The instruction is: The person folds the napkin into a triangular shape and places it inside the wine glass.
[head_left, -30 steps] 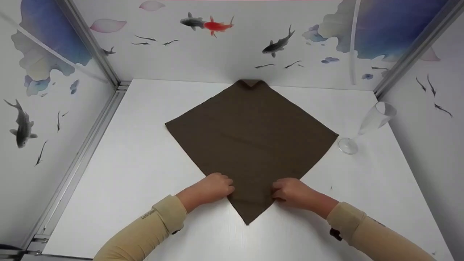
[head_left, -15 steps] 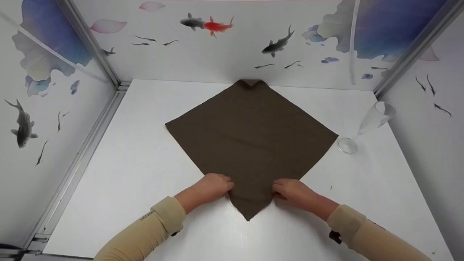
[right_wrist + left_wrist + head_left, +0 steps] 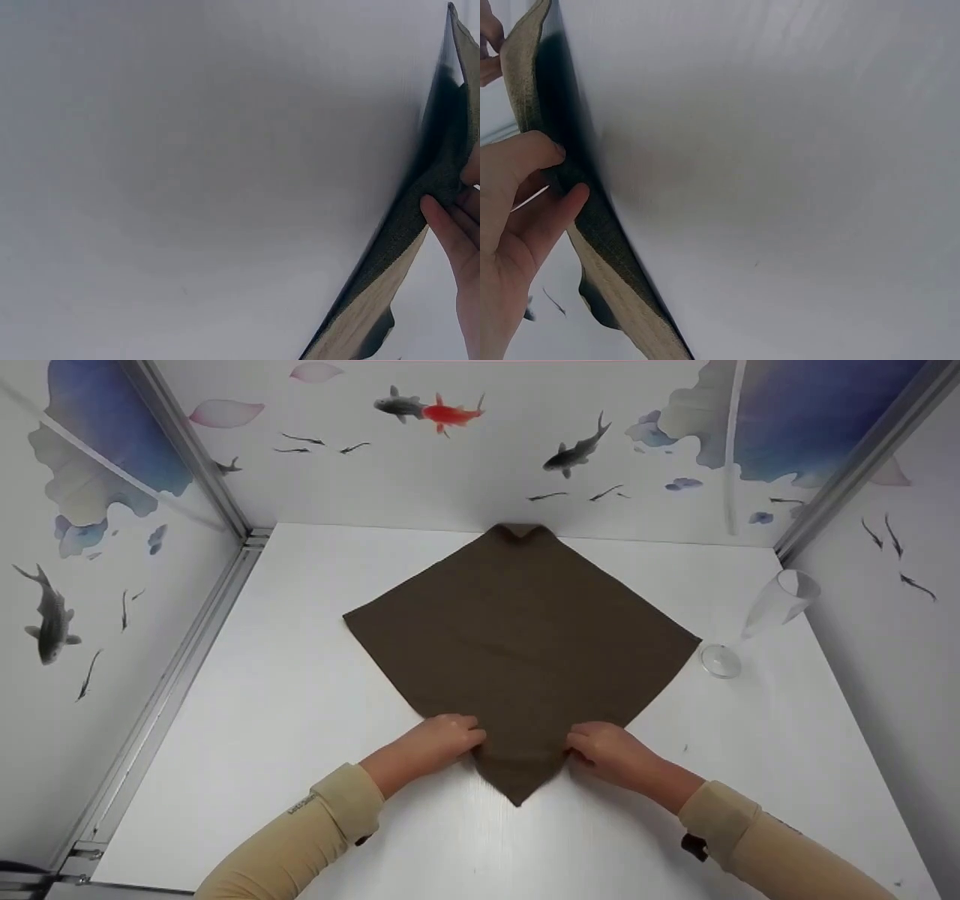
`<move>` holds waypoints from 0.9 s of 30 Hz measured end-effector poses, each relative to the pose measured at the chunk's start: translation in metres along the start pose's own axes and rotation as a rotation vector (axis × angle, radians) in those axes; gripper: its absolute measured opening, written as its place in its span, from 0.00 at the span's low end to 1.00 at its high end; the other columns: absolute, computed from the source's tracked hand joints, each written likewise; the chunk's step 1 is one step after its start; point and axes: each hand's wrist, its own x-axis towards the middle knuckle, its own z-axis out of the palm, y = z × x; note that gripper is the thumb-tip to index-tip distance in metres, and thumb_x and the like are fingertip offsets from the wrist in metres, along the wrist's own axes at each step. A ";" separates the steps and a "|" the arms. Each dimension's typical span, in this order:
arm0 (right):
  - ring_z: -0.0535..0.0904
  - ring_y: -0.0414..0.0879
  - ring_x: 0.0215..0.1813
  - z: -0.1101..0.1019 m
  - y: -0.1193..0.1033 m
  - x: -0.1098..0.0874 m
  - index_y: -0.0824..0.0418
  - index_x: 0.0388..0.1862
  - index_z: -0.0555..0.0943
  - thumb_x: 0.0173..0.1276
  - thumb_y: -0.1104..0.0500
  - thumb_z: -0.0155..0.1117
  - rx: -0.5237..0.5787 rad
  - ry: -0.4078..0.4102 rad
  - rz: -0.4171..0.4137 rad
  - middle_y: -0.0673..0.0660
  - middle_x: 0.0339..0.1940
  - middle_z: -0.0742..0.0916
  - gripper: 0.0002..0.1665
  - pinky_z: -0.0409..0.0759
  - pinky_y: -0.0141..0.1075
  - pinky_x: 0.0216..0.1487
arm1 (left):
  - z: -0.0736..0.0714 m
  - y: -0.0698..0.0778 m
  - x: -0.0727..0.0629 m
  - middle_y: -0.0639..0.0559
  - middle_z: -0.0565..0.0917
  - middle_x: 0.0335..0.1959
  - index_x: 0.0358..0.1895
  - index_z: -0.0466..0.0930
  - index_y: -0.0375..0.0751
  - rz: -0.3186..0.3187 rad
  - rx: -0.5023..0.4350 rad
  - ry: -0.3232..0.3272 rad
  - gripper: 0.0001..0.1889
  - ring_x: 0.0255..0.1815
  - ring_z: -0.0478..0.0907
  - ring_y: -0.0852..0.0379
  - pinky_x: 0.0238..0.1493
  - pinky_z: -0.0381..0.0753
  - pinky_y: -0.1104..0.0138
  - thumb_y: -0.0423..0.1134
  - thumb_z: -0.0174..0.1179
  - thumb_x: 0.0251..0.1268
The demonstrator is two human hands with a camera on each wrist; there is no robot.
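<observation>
One brown cloth (image 3: 517,645) lies like a diamond on one white table (image 3: 285,697), its near corner pointing at you, with your left hand (image 3: 442,739) pinching the edge left of that corner and your right hand (image 3: 609,751) pinching the edge right of it, thumb and fingers closed on the fabric. If you pull unevenly the cloth could skew, and a drag rightward could push its right corner into the glass (image 3: 763,615) just beside it and tip that over. Count two hands, one cloth, one table, one standing glass.
</observation>
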 end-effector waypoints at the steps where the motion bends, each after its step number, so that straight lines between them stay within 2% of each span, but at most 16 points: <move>1: 0.73 0.43 0.30 -0.001 0.000 0.000 0.57 0.32 0.76 0.58 0.63 0.74 -0.009 0.006 -0.005 0.49 0.27 0.78 0.13 0.77 0.33 0.34 | 0.000 0.000 0.000 0.51 0.76 0.33 0.40 0.79 0.45 -0.002 0.009 0.000 0.07 0.31 0.76 0.57 0.34 0.76 0.69 0.31 0.65 0.62; 7: 0.72 0.43 0.34 -0.005 0.002 0.002 0.58 0.34 0.76 0.56 0.66 0.75 -0.040 0.030 -0.018 0.50 0.31 0.77 0.15 0.78 0.34 0.36 | -0.002 -0.002 0.003 0.51 0.75 0.34 0.42 0.77 0.44 -0.022 0.039 -0.002 0.10 0.31 0.74 0.59 0.34 0.75 0.71 0.29 0.65 0.61; 13: 0.74 0.45 0.38 -0.009 0.005 0.004 0.59 0.39 0.80 0.57 0.67 0.75 -0.029 0.132 -0.015 0.52 0.35 0.79 0.14 0.79 0.35 0.39 | -0.009 -0.005 0.001 0.50 0.75 0.35 0.42 0.78 0.42 -0.071 0.013 0.004 0.10 0.30 0.74 0.59 0.34 0.76 0.70 0.27 0.65 0.61; 16: 0.75 0.44 0.39 -0.011 0.005 0.006 0.58 0.41 0.81 0.57 0.66 0.75 -0.013 0.159 0.011 0.51 0.36 0.80 0.14 0.80 0.36 0.40 | -0.013 -0.007 0.000 0.50 0.78 0.37 0.45 0.79 0.41 -0.099 -0.041 0.024 0.10 0.34 0.78 0.57 0.37 0.79 0.68 0.27 0.63 0.63; 21: 0.76 0.43 0.39 -0.017 0.003 0.007 0.57 0.41 0.81 0.58 0.63 0.74 -0.002 0.142 0.083 0.50 0.36 0.81 0.14 0.80 0.36 0.41 | -0.016 -0.008 -0.001 0.49 0.82 0.41 0.50 0.82 0.40 -0.137 -0.157 0.055 0.10 0.42 0.81 0.56 0.44 0.80 0.66 0.30 0.61 0.67; 27: 0.77 0.42 0.34 -0.021 -0.001 0.008 0.56 0.37 0.81 0.58 0.63 0.74 0.007 0.161 0.122 0.49 0.31 0.82 0.10 0.80 0.36 0.36 | -0.020 -0.007 -0.002 0.50 0.85 0.43 0.51 0.83 0.41 -0.193 -0.282 0.056 0.11 0.45 0.82 0.55 0.47 0.80 0.64 0.35 0.59 0.69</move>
